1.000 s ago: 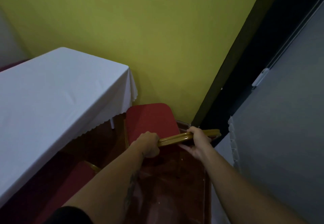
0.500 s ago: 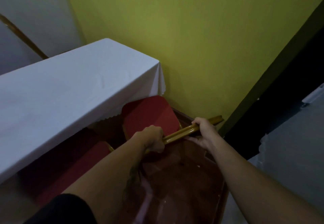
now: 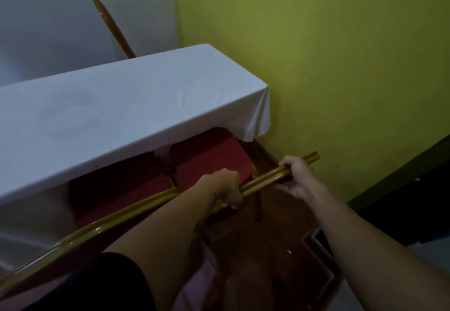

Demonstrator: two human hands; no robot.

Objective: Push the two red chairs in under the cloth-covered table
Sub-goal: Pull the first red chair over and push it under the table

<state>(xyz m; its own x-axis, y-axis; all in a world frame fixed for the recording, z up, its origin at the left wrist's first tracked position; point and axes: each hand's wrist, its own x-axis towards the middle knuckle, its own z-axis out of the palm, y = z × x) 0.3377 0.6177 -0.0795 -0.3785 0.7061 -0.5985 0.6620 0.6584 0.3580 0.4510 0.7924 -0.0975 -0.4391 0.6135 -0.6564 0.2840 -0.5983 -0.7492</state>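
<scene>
A long table under a white cloth (image 3: 117,108) runs from the left edge to the yellow wall. Two red chairs stand side by side at its near edge. The right chair's red seat (image 3: 209,154) sits partly under the cloth. Its gold top rail (image 3: 264,182) is gripped by my left hand (image 3: 225,185) and my right hand (image 3: 298,176). The left chair's red seat (image 3: 121,184) is half hidden below the cloth, and its gold back rail (image 3: 80,234) curves toward the lower left.
A yellow wall (image 3: 328,67) stands close on the right, with a dark door frame (image 3: 401,189) beyond it. Another red chair's back (image 3: 114,28) rises behind the table. The floor (image 3: 267,249) is dark red tile.
The right chair has slid farther in beneath the cloth with both hands on its rail. The view has swung left and closer, bringing the left chair's back rail into sight.
</scene>
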